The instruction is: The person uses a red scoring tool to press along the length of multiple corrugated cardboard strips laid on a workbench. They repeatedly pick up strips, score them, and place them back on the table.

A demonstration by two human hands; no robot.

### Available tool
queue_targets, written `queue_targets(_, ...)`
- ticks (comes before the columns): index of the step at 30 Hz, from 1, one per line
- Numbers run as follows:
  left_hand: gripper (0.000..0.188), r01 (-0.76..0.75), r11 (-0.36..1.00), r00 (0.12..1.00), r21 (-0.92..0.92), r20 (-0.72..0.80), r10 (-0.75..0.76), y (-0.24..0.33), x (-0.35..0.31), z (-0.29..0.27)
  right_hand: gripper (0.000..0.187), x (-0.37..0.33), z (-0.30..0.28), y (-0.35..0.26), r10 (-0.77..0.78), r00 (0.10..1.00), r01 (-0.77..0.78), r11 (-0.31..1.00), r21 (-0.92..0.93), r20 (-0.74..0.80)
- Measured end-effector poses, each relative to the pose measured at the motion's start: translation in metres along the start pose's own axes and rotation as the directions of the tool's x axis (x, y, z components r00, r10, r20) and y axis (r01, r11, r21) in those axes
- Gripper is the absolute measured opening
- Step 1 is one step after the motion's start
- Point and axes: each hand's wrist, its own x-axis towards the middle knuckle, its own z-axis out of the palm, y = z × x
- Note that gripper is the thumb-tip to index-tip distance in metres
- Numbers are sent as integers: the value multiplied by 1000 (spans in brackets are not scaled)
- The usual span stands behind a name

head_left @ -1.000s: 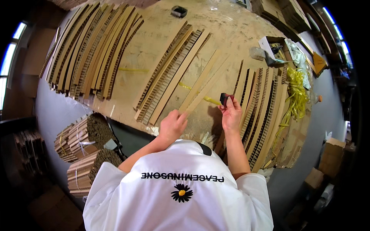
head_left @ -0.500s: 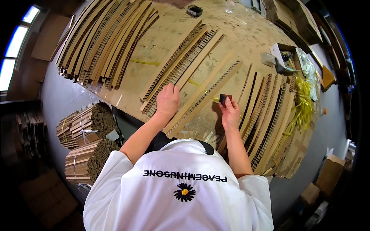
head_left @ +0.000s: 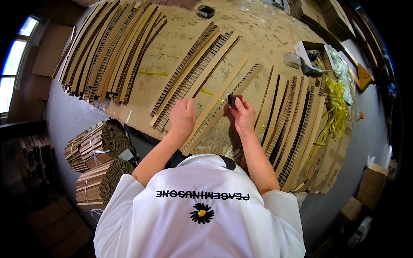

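In my right hand (head_left: 243, 117) the fingers pinch a small black-and-red block (head_left: 235, 100); its exact kind does not show. The block is over a honeycomb cardboard strip (head_left: 215, 118) that lies slanting in front of me; whether it touches is hard to tell. My left hand (head_left: 182, 117) has its fingers curled closed by a plain-faced cardboard strip (head_left: 218, 64). What those fingers hold, if anything, is hidden. Left of that hand lies a group of honeycomb strips (head_left: 185, 69), some showing their open cells.
Rows of strips (head_left: 112, 51) cover the table's far left, and more strips (head_left: 288, 116) lie right. Yellow straps (head_left: 335, 103), a box of odds and ends (head_left: 312, 58) and a dark tray (head_left: 205, 11) sit on the tabletop. Tied bundles (head_left: 101, 142) stand below left.
My right hand has moved left with the block, from beside the honeycomb strip to above it. The left hand stays by the same strips. The whole view has shifted slightly.
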Motion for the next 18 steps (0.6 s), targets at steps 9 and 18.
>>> queue_targets(9,36,107,992,993,60,-60,-104,-16,8,9,18,-3,-1,8,30,999,-30,999,-39,18)
queue_targets(18,24,-54,998,993,42,-100,58,-18,12,12,18,-1,-2,7,25,999,-22,994,-107,26)
